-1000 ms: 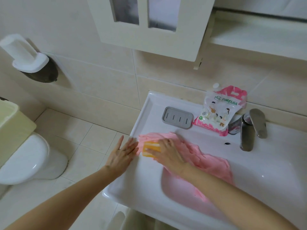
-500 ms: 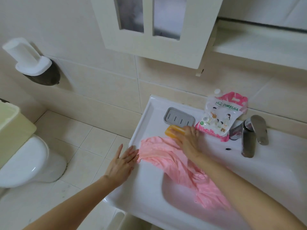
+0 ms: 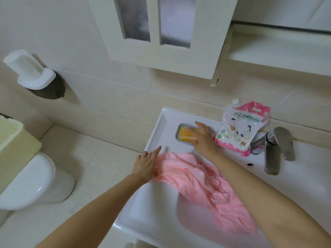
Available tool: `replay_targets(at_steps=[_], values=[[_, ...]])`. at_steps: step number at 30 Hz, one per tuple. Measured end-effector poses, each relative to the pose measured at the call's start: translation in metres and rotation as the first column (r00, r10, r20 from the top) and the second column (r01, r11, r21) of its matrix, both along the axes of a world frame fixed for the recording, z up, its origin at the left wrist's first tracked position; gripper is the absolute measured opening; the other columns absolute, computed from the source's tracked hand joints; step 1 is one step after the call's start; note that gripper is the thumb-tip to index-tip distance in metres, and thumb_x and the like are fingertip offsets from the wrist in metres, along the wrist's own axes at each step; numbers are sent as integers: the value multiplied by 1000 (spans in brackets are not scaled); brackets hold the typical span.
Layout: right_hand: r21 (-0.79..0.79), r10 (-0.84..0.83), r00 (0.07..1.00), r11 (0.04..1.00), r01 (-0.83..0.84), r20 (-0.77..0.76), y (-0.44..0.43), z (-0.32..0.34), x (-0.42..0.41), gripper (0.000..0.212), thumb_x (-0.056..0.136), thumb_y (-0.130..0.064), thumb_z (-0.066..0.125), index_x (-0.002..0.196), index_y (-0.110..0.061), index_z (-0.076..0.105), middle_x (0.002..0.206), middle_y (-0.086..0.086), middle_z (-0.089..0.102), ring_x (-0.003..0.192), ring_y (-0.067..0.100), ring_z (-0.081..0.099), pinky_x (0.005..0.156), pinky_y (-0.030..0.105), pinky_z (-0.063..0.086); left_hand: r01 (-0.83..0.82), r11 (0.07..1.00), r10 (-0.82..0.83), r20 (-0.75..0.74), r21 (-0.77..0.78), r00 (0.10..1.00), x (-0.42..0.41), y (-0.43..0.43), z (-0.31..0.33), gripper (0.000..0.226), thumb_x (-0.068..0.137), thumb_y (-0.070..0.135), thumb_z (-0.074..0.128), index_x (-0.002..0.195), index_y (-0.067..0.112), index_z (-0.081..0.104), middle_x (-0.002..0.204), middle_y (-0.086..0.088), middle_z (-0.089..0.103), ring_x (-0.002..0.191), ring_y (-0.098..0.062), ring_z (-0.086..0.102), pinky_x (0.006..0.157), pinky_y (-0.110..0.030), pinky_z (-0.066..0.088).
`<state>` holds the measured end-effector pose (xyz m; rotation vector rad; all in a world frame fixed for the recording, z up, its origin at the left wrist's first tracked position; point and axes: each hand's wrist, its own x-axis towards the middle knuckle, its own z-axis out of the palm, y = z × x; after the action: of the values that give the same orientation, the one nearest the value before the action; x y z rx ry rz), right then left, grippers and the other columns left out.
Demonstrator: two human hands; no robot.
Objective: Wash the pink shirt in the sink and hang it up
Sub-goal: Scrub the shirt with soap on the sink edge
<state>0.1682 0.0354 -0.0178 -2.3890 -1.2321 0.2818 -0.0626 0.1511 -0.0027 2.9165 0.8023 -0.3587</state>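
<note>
Right grip (image 3: 204, 140) rests flat-fingered on soap (image 3: 187, 136) in its dish (image 3: 179, 127); left grip (image 3: 146, 165) presses spread on pink shirt (image 3: 197, 179). I judge soaping done; scrub, rinse, hanging left.

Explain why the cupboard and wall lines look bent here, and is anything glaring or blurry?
Head view: the wide lens bows the cupboard and the tile lines toward the edges; the light is soft and even, with faint shadows; small glints sit on the toilet and the tap; the right hand over the soap looks slightly soft, while the pouch lettering is readable.
</note>
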Motion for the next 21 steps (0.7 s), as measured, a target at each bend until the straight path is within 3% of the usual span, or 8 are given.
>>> replay_targets(at_steps=[3, 6, 8, 10, 12, 14, 15, 21], values=[[150, 177, 980, 975, -162, -94, -4, 19, -41, 64, 81, -17, 64, 142, -19, 43, 149, 15, 32, 137, 34, 29, 115, 49, 23, 53, 998, -56, -84, -34, 995, 10, -2, 1, 58, 82, 34, 58, 135, 19, 41, 126, 1, 53, 114, -24, 45, 85, -33, 29], [-214, 397, 889, 870, -444, -227, -16, 19, -74, 117, 70, -57, 73, 149, -31, -9, 159, 2, -5, 145, 19, -11, 118, 40, -5, 73, 989, -50, 172, -132, 984, 2, -2, 1, 31, 65, 37, 53, 83, 15, 66, 85, -1, 63, 85, -27, 57, 70, -33, 25], [-330, 355, 910, 851, -409, -213, -30, 8, -82, 134, 61, -64, 74, 146, -28, -23, 159, 5, -13, 145, 21, -18, 118, 43, -8, 42, 946, 74, 338, -322, 938, -2, -3, 17, 38, 65, 39, 51, 89, 16, 68, 92, 9, 56, 88, -17, 48, 73, -30, 26], [-337, 278, 939, 880, -334, -203, -44, -1, -88, 131, 62, -60, 76, 151, -24, -14, 159, 5, 8, 147, 21, 1, 117, 40, 6, 22, 724, 296, 339, -690, 893, -4, -8, 42, 26, 77, 31, 57, 95, 13, 66, 90, 15, 56, 82, -5, 48, 72, -20, 35], [-269, 188, 964, 934, -234, -187, -56, -8, -93, 105, 64, -53, 74, 149, -23, 20, 142, -2, 43, 134, 22, 36, 105, 36, 29, 29, 466, 508, 294, -884, 810, -1, -15, 60, 16, 90, 14, 58, 74, 12, 58, 64, 12, 55, 57, -3, 47, 54, -14, 37], [-192, 136, 971, 966, -174, -195, -64, -13, -96, 55, 62, -48, 73, 110, -30, 55, 104, -6, 66, 105, 23, 61, 82, 31, 43, -19, 388, 618, 245, -921, 748, 1, -20, 59, 31, 94, 8, 56, 64, 13, 46, 50, 9, 45, 45, -6, 38, 43, -15, 31], [-184, 119, 969, 970, -160, -217, -68, -13, -96, 40, 62, -46, 74, 93, -29, 57, 91, -4, 66, 96, 24, 64, 75, 29, 43, -54, 377, 652, 223, -925, 725, 2, -23, 56, 33, 94, 9, 55, 63, 12, 43, 49, 7, 42, 44, -7, 35, 41, -16, 29], [-232, 116, 914, 948, -219, -388, -79, 3, -93, 33, 58, -36, 67, 86, -23, 54, 87, -2, 59, 88, 23, 59, 69, 28, 39, -227, 224, 863, 84, -948, 498, -16, -18, 35, 38, 92, 13, 58, 59, 9, 40, 44, 1, 38, 41, -13, 32, 42, -20, 27]])
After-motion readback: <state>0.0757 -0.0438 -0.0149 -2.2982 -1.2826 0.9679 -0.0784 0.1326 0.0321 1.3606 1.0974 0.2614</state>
